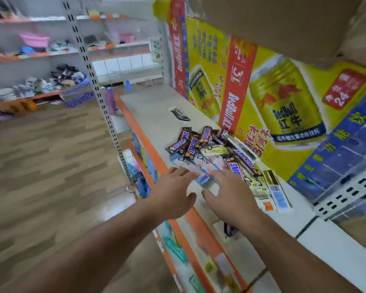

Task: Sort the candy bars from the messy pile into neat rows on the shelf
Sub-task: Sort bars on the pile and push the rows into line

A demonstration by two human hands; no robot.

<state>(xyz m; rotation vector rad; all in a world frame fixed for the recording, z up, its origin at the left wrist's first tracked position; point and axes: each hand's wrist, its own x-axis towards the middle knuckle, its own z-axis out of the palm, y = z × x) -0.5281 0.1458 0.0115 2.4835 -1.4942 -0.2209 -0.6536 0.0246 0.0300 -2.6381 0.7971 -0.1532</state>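
Your left hand (173,193) and right hand (227,192) reach side by side, palms down, fingers straight and loosely spread, thumbs pointing toward each other; neither pinches anything. Their fingertips lie over the near edge of the messy pile of brown Snickers and pale Dove candy bars (207,149), above a pale-blue wrapper (205,179); blur hides whether they touch it. The pile sits on the grey shelf board with orange front edge (150,102), against the yellow Red Bull cartons (283,106). One dark Dove bar (180,115) lies alone farther along, well apart from the pile.
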